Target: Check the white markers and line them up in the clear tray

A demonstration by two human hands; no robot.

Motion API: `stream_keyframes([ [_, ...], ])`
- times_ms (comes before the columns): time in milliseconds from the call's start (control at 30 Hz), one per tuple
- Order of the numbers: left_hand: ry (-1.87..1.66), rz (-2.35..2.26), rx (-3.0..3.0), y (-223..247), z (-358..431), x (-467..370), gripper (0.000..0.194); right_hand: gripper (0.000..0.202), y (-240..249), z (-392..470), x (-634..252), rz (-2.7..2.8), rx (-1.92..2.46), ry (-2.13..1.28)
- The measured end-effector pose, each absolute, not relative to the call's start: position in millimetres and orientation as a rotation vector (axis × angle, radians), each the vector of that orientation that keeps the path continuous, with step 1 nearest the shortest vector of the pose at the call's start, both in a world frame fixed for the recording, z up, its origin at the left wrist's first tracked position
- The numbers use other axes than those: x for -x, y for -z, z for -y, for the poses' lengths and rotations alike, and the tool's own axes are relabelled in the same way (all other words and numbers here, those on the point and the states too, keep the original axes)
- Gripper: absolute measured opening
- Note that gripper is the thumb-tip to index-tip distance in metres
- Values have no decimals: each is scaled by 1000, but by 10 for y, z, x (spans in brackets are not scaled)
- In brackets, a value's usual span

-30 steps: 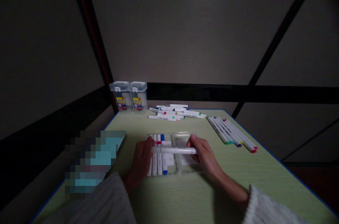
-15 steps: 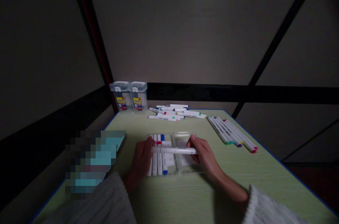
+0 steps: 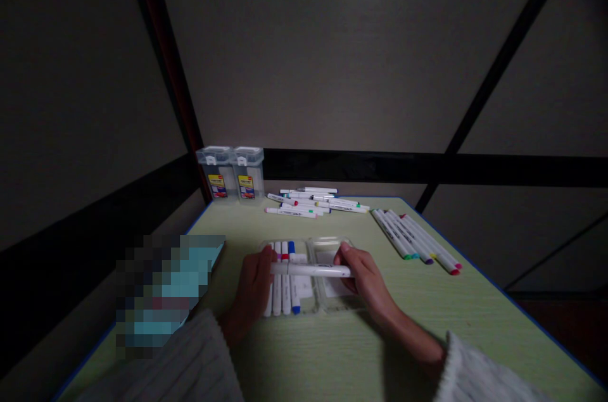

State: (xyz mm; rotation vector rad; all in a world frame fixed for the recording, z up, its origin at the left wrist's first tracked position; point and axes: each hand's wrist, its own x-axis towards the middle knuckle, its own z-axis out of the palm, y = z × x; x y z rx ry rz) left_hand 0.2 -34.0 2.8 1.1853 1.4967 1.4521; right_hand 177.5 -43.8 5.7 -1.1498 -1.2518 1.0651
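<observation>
A white marker (image 3: 311, 270) lies level between my two hands, above an opened clear plastic case (image 3: 313, 304). My left hand (image 3: 254, 285) is closed on the marker's left end, and my right hand (image 3: 363, 272) pinches its right end. In the left half of the case several white markers (image 3: 285, 294) lie side by side; the rightmost one has blue ends. White paper shows in the case's right half, partly behind my right hand. The ends of the held marker are hidden by my fingers.
Loose white markers (image 3: 316, 202) are heaped at the back of the table. A row of markers with coloured ends (image 3: 418, 237) lies at right. Two clear latched boxes (image 3: 231, 177) stand at the back left. A pixelated device (image 3: 178, 291) lies at left.
</observation>
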Motion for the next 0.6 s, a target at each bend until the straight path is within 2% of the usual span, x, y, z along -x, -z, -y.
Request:
stream_keyframes([
  [333, -1497, -1517, -1276, -25, 345, 5, 47, 51, -68, 432, -1769, 1225, 1165, -1064],
  [600, -1455, -1531, -1485, -43, 370, 36, 32, 49, -58, 406, -1784, 1186, 1161, -1064],
])
